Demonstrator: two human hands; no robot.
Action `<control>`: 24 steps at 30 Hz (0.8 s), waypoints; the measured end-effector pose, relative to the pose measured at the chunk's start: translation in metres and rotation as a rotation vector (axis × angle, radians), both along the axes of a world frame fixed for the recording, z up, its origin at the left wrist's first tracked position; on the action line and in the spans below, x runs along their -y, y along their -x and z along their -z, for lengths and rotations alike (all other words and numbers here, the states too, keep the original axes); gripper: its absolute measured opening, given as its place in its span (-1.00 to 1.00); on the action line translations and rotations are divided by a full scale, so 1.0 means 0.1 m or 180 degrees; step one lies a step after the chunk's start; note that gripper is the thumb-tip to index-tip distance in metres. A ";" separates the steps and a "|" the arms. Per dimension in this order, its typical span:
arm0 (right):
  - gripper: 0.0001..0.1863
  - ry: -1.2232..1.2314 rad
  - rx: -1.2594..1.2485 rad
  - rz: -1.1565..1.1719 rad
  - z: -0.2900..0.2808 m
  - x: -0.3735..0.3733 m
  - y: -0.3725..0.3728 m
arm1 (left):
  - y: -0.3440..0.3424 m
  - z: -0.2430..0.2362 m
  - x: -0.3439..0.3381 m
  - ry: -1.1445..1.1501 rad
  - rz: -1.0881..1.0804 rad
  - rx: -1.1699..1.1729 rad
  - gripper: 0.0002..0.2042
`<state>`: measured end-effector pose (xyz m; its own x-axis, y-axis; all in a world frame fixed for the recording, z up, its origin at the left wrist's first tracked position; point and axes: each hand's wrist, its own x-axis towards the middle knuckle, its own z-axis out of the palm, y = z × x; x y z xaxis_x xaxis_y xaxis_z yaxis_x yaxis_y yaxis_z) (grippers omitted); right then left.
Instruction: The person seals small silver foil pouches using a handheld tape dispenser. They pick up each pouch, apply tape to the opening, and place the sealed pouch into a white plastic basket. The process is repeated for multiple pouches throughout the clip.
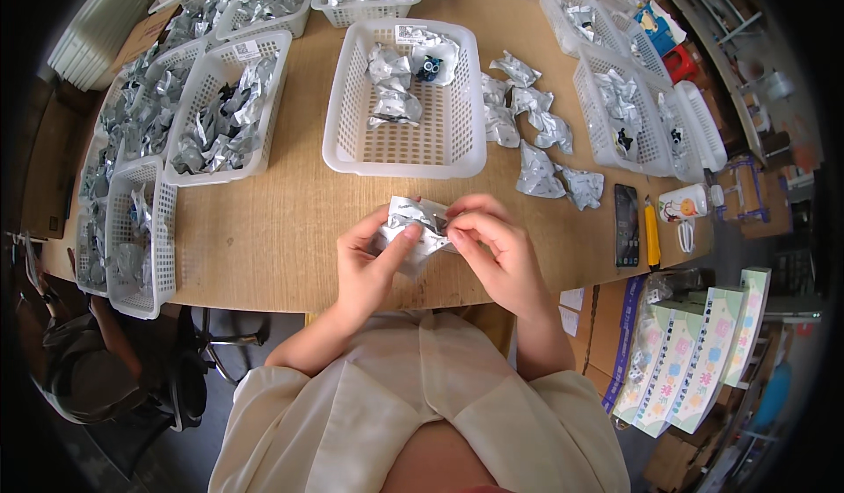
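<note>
At the table's near edge my left hand [369, 264] grips a crumpled silver foil packet [406, 220], thumb across its front. The fingers of my right hand [492, 251] are closed on the packet's right side, near a white flap. Beyond my hands stands a white perforated basket [404, 163] holding several foil packets [391, 97] and a small dark blue object [429, 68] on one opened wrapper. To its right, several loose foil packets [536, 172] lie on the tabletop [255, 229].
Baskets of packets line the left [229, 106] and right [615, 106]. A phone [627, 225], yellow cutter [652, 233], white cable [687, 235] and bottle [684, 201] lie at right. Patterned boxes [694, 352] stand below the right edge. Another person [83, 361] sits at lower left.
</note>
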<state>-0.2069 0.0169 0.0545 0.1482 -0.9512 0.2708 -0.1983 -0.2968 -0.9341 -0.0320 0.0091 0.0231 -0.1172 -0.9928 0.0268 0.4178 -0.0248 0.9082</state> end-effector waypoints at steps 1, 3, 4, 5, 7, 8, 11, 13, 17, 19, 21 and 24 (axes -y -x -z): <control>-0.85 -0.0005 -0.0024 -0.0055 -0.01 -0.01 0.00 | 0.01 0.00 0.00 -0.0029 -0.0009 -0.0079 -0.72; -0.85 -0.0062 0.0160 -0.0030 0.01 -0.02 -0.02 | 0.04 0.01 0.00 -0.0089 -0.0028 -0.0237 -0.71; -0.85 -0.0085 0.0254 -0.0025 0.03 -0.02 -0.02 | 0.04 -0.01 -0.01 -0.0175 0.0010 -0.0328 -0.73; -0.86 -0.0099 0.0247 0.0105 0.07 -0.01 0.00 | 0.04 -0.04 -0.01 -0.0262 0.0047 -0.0420 -0.75; -0.86 -0.0084 0.0215 0.0126 0.06 -0.02 0.03 | 0.02 -0.04 0.00 -0.0260 0.0074 -0.0281 -0.79; -0.86 -0.0077 0.0199 0.0136 0.05 -0.02 0.05 | -0.03 0.00 0.02 -0.0170 0.0065 -0.0051 -0.81; -0.87 -0.0220 0.0176 0.0090 -0.01 -0.02 0.11 | -0.13 -0.09 0.07 -0.0028 -0.0013 0.0571 -0.86; -0.88 -0.0455 0.0339 -0.0017 -0.04 -0.02 0.14 | -0.19 -0.18 0.07 0.0133 0.0119 0.0769 -0.86; -0.91 -0.0941 0.0825 -0.0134 -0.04 -0.03 0.15 | -0.32 -0.25 0.07 0.0257 0.0393 0.0948 -0.87; -0.92 -0.0927 0.1054 -0.0100 -0.02 -0.03 0.12 | -0.33 -0.24 0.04 0.0346 0.0388 0.1089 -0.88; -0.92 -0.0765 0.1323 -0.0034 0.00 -0.02 0.08 | -0.32 -0.25 0.00 0.0485 0.0277 0.1295 -0.88; -0.84 -0.0985 0.1203 -0.0013 -0.09 -0.02 0.06 | -0.33 -0.23 -0.01 0.1321 0.0014 0.1874 -0.85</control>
<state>-0.2126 0.0193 0.0637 0.0980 -0.9951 0.0108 0.1723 0.0062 -0.9850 0.0006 0.0098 0.0461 -0.2324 -0.9139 0.3330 -0.1435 0.3708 0.9176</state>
